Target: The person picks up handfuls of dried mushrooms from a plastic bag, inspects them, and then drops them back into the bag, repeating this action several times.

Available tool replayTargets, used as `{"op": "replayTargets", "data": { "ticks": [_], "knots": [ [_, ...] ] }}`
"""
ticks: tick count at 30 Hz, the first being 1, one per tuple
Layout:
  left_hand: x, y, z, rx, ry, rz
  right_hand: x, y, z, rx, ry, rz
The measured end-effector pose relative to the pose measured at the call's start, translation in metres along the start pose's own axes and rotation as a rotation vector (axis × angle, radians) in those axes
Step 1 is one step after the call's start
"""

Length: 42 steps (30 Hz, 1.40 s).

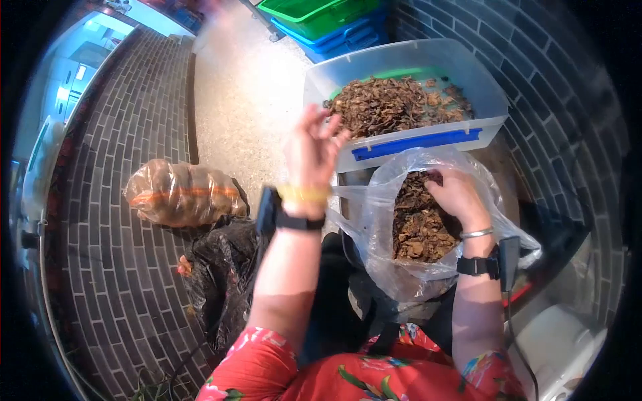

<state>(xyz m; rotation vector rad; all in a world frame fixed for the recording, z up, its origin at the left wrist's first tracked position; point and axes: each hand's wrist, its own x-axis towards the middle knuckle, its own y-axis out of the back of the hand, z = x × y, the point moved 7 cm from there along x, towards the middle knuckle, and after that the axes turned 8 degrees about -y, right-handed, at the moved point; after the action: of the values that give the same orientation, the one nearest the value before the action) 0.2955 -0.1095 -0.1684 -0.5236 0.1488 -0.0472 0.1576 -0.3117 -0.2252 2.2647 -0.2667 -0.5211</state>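
Observation:
My left hand [314, 150] is raised in front of the plastic tub, fingers spread, with nothing in it. Inside the mouth of a clear plastic bag [374, 214] is my right hand [458, 197], its fingers curled at the top of a heap of brown, dried, flaky pieces [424, 234]. A small dark spot shows between thumb and fingers; I cannot make out what it is. Beyond the bag stands a clear tub [491, 87] with a blue handle strip [418, 143]. More brown dried pieces [381, 107] are heaped in it, mostly on the left.
Green [314, 17] and blue [364, 33] tubs are stacked behind. To the left lie a tied clear bag of round brownish items [187, 194] and a crumpled black bag [224, 267]. Grey brick surfaces [127, 120] flank the pale floor [231, 100]. A white plastic item [562, 341] sits low right.

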Motion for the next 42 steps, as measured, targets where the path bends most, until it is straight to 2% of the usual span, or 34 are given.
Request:
{"op": "replayTargets", "data": {
  "ticks": [2,4,6,8,10,12,14,16,18,19,22,26,29,31,34,36,39,40,42],
  "knots": [
    [-0.057,-0.019,-0.019,-0.15,0.097,-0.291,-0.003,-0.004,-0.006,-0.052,0.057,0.044],
    [-0.105,-0.025,-0.055,-0.122,0.297,-0.27,-0.005,-0.009,-0.013,-0.107,0.124,0.091],
    [-0.134,-0.023,-0.101,-0.151,0.449,-0.234,-0.004,-0.011,-0.012,-0.19,0.095,0.153],
    [-0.143,-0.021,-0.12,-0.141,0.511,-0.175,0.0,-0.014,-0.009,-0.208,0.094,0.142],
    [-0.139,-0.018,-0.121,-0.159,0.515,-0.167,0.006,-0.019,0.001,-0.275,0.01,0.126],
    [-0.13,-0.012,-0.117,-0.085,0.452,-0.11,0.008,-0.018,-0.005,-0.282,0.013,0.124],
    [-0.123,-0.004,-0.123,-0.073,0.42,-0.08,0.011,-0.024,-0.004,-0.179,-0.138,0.031],
    [-0.121,-0.006,-0.115,-0.052,0.41,-0.129,0.016,-0.038,0.004,-0.229,-0.099,0.042],
    [-0.119,-0.004,-0.119,-0.02,0.416,-0.142,0.013,-0.035,-0.01,-0.326,0.137,0.299],
    [-0.117,-0.006,-0.12,-0.052,0.373,-0.169,0.016,-0.037,-0.008,-0.314,0.054,0.172],
    [-0.115,-0.006,-0.118,-0.086,0.336,-0.202,0.022,-0.041,-0.003,-0.319,-0.032,0.132],
    [-0.115,-0.007,-0.118,-0.121,0.379,-0.18,0.022,-0.047,0.002,-0.275,-0.013,0.128],
    [-0.116,-0.004,-0.127,-0.098,0.375,-0.116,0.02,-0.048,-0.003,-0.452,0.101,0.244],
    [-0.117,-0.003,-0.127,-0.09,0.383,-0.077,0.023,-0.056,0.0,-0.317,-0.028,0.062],
    [-0.117,-0.002,-0.118,-0.042,0.373,-0.051,0.019,-0.057,-0.003,-0.38,-0.108,0.065],
    [-0.117,-0.006,-0.116,-0.058,0.418,-0.089,0.017,-0.051,-0.008,-0.349,-0.071,0.124],
    [-0.118,-0.007,-0.117,-0.057,0.422,-0.064,0.021,-0.05,-0.004,-0.265,-0.138,-0.014],
    [-0.118,-0.009,-0.116,-0.078,0.429,-0.065,0.021,-0.048,-0.003,-0.272,-0.141,-0.011],
    [-0.119,-0.01,-0.125,-0.085,0.44,-0.06,0.019,-0.048,-0.009,-0.322,0.035,0.039]
  ]
}}
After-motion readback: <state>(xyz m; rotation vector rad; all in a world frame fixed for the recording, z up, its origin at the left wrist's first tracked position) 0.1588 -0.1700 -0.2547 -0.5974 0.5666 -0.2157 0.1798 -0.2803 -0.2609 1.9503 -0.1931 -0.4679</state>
